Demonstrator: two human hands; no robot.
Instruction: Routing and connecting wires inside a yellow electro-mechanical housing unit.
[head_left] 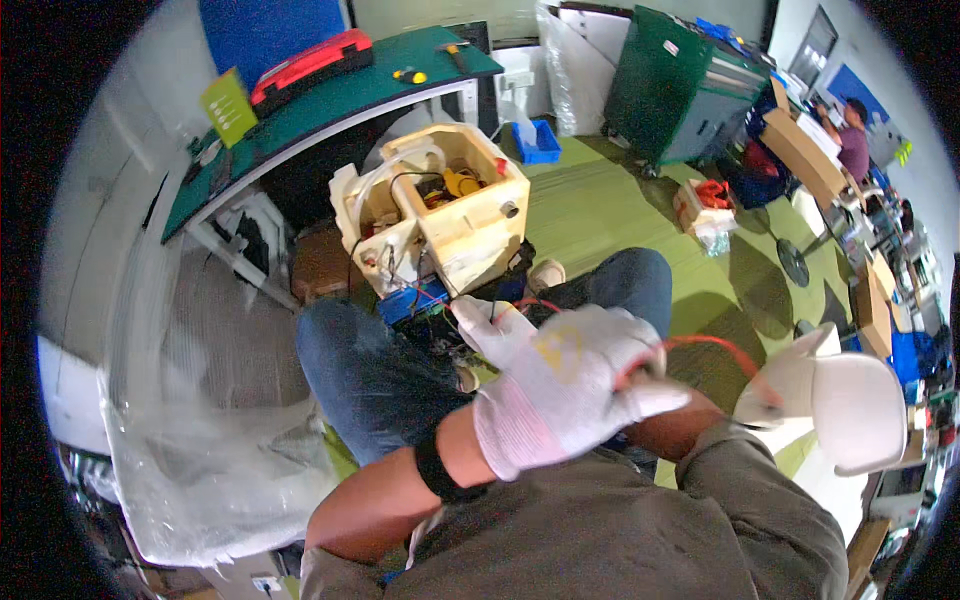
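One gloved left hand (570, 375) grips one red cable (718, 341), overlapping one right hand (490, 330) whose hold I can't make out.

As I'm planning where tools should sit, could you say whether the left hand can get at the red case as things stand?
Probably not from here: the red case sits on the green bench, beyond the cream box, while the left hand is over the lap, beside a red wire.

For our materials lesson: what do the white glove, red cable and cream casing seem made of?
White glove: probably knitted fabric, matte; the cuff looks ribbed.
Red cable: likely plastic-coated, bending smoothly; blur hides its finish.
Cream casing: perhaps moulded plastic, dull, with rounded corners.
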